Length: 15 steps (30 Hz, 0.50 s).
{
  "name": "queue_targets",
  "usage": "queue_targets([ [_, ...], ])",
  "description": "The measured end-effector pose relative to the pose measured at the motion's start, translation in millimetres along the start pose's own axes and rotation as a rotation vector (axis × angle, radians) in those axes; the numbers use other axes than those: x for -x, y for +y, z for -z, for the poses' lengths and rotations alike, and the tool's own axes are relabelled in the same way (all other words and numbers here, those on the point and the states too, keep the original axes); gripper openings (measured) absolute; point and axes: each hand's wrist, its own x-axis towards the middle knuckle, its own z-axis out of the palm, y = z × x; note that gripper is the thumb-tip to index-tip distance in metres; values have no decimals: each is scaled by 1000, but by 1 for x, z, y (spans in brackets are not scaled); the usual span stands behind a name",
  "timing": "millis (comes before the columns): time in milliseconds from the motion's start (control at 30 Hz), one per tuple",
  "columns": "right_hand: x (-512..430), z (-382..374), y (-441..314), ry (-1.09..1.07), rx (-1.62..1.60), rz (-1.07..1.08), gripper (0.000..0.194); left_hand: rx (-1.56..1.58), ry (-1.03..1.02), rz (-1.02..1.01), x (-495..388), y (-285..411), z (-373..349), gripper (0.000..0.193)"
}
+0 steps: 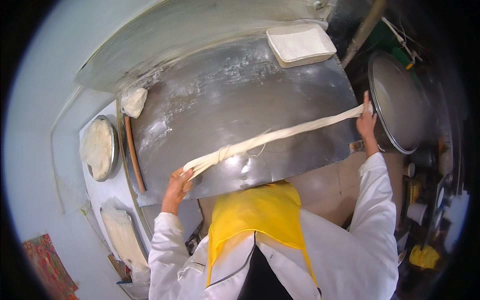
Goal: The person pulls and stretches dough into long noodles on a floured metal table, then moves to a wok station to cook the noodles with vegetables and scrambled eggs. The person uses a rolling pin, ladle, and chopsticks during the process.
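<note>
A long bundle of pulled noodle dough [277,134] stretches slantwise over the grey metal worktop [225,97]. Its near left end is gripped by my left hand [180,183], where the strands fan apart at the fingers. At the far right end my right hand [366,118] holds the other end, with one finger pointing out, close to the rim of a large round pot [393,101]. A few thin strands hang loose or wrap around the bundle near its middle and left part. Streaks of flour lie on the worktop.
A flour tub [303,45] stands at the back right. A wooden rolling pin [134,153] and bagged dough [134,102] lie along the left edge. Further left are a metal bowl of covered dough [99,148] and a tray of plastic-covered dough [123,238]. Steam blurs the pot.
</note>
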Motion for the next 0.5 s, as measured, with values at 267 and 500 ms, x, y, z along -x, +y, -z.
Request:
queue_targets([
  [267,101,-66,-182,88,-745,430,55,-1648,397,-139,-20,-44,-50,39],
  [500,207,-55,-357,-543,-1015,696,29,-899,-12,-306,3,-3,-88,28],
])
